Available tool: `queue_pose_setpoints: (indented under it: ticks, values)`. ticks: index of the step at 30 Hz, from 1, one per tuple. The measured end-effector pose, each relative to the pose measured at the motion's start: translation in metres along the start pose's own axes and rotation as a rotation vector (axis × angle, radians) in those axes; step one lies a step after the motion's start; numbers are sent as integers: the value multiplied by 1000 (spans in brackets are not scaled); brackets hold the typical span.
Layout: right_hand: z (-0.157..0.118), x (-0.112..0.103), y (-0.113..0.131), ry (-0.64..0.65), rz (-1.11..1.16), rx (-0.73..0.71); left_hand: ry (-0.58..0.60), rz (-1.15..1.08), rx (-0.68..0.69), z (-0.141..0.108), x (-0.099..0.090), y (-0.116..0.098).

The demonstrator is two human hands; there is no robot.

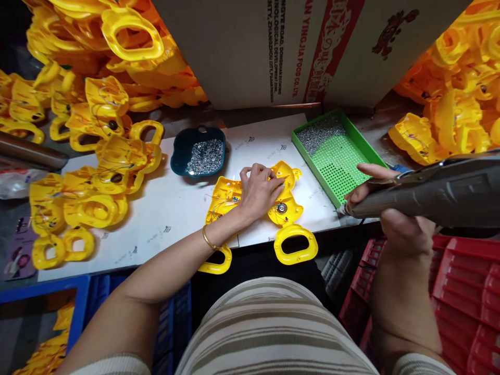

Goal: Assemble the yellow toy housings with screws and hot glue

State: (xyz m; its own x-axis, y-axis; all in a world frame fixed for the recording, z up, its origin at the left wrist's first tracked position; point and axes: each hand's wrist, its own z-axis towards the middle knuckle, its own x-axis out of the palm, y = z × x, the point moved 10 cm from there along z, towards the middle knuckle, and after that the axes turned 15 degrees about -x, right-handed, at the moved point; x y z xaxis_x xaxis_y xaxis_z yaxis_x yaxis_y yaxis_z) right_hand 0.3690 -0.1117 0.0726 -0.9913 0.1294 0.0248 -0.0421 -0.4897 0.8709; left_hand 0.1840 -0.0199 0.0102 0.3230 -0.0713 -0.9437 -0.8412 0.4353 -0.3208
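Note:
Two yellow plastic toy shell halves (pixel 291 208) lie open side by side at the table's front edge, their loop handles jutting over it. A round black speaker (pixel 282 208) sits in the right half; thin wires and a small circuit board show in the left half. My left hand (pixel 260 190) is over the shells, fingers bent and closed at the right half's inner edge; whatever they pinch is hidden. My right hand (pixel 406 229) is wrapped around a dark electric screwdriver (pixel 422 195), whose tip points left beside the green tray's near corner.
A dark teal bowl (pixel 177 156) of small screws stands behind the shells. The green perforated tray (pixel 367 140) holds more small metal pieces. Yellow shells (pixel 113 172) pile up left and right. A big cardboard box (pixel 242 52) blocks the back; red crates (pixel 464 291) stand lower right.

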Motion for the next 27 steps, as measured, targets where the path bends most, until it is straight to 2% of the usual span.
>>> queue_pose_setpoints:
  ticks: [2, 5, 7, 11, 16, 20, 24, 27]
  values:
    - [5, -2, 4, -94, 19, -29, 10, -4, -7, 2, 1, 1]
    - [14, -8, 18, -279, 52, -157, 29, -16, -31, 3, 1, 4]
    - [19, -10, 24, -346, 58, -212, 37, -27, -54, 4, 2, 5]
    - [24, -11, 23, -365, 62, -221, 37, -35, -74, 5, 2, 5]
    - [21, -8, 12, -333, 57, -164, 63, -29, -88, 7, 3, 4]
    - [24, -5, 14, -334, 52, -198, 66, 10, -34, 8, 2, -2]
    - [35, -15, 14, -439, -43, -300, 35, 37, 24, 9, 0, -7]
    - [44, -27, 2, -526, -137, -348, 4, 42, 46, 9, -2, -9]
